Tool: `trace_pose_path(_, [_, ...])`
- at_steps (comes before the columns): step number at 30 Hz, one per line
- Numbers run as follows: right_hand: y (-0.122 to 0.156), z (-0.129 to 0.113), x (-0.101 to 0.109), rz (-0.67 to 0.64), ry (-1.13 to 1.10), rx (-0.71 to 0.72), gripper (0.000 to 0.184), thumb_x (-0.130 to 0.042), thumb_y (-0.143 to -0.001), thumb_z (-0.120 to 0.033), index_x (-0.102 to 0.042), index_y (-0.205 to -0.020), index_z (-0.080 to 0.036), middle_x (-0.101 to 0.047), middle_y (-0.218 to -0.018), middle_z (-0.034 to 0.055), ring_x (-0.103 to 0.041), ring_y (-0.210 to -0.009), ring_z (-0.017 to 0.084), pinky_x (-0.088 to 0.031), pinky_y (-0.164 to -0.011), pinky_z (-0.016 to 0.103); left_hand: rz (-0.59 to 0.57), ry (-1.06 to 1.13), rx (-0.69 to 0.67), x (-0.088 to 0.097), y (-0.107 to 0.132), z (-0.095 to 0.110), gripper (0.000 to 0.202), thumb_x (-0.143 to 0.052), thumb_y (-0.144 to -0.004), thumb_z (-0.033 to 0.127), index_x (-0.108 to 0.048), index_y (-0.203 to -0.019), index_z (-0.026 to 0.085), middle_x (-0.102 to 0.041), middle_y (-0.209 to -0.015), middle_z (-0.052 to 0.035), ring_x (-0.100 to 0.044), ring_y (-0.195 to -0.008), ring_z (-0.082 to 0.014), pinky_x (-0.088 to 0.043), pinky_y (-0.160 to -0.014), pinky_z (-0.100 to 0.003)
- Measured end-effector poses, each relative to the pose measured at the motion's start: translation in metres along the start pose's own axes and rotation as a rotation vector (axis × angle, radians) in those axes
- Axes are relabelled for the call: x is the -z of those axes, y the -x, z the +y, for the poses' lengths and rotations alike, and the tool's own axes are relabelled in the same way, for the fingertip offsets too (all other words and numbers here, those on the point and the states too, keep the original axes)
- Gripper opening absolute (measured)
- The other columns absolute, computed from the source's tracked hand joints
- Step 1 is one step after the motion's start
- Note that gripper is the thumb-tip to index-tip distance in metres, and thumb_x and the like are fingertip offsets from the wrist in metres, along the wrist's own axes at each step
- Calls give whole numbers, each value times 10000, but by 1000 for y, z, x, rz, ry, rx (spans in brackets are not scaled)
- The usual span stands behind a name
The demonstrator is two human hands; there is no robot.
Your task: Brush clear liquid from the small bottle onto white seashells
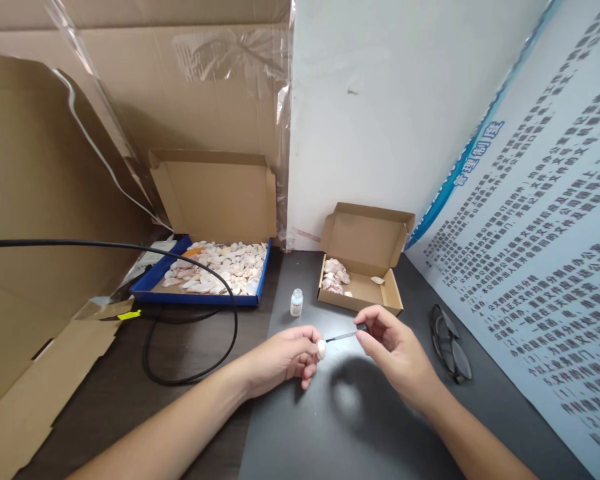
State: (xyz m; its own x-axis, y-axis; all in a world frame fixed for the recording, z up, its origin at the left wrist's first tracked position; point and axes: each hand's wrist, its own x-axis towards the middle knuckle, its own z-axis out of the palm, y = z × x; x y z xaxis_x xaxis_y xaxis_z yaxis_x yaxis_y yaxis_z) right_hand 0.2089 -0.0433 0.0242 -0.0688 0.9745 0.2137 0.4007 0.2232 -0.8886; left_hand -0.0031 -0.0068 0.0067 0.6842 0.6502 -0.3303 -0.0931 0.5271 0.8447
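A thin brush (344, 336) spans the gap between the left hand (283, 360) and right hand (393, 347), blocking the direct lane above a dark mat (320, 440). Just beyond the left hand, a small bottle (297, 305) stands upright as an obstacle, a narrow passage separating it from the open carton (360, 301) to its right. A blue-edged box (195, 298) and a looping black cable (237, 320) crowd the left; glasses (461, 360) and a slanting printed panel (555, 267) hem in the right. On the near side of the brush, the mat lies open.
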Motion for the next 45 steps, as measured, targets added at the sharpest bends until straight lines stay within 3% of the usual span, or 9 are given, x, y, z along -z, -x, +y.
trace_pose_path(30, [2, 0, 0, -78, 15, 19, 148, -545, -872, -329, -552, -936, -195, -466, -699, -31, -462, -629, 148, -397, -593, 274, -3, 2, 5, 1, 0, -1, 193, -638, -706, 219, -509, -842, 172, -527, -682, 30, -473, -532, -74, -433, -515, -212])
trace_pose_path(45, [3, 0, 0, -41, 20, 32, 109, -546, -867, -299, -554, -922, -205, -480, -701, -33, -476, -634, 145, -419, -598, 264, -1, -4, 6, -1, 1, 0, 189, -633, -706, 204, -507, -843, 175, -517, -687, 35, -465, -535, -71, -424, -523, -210])
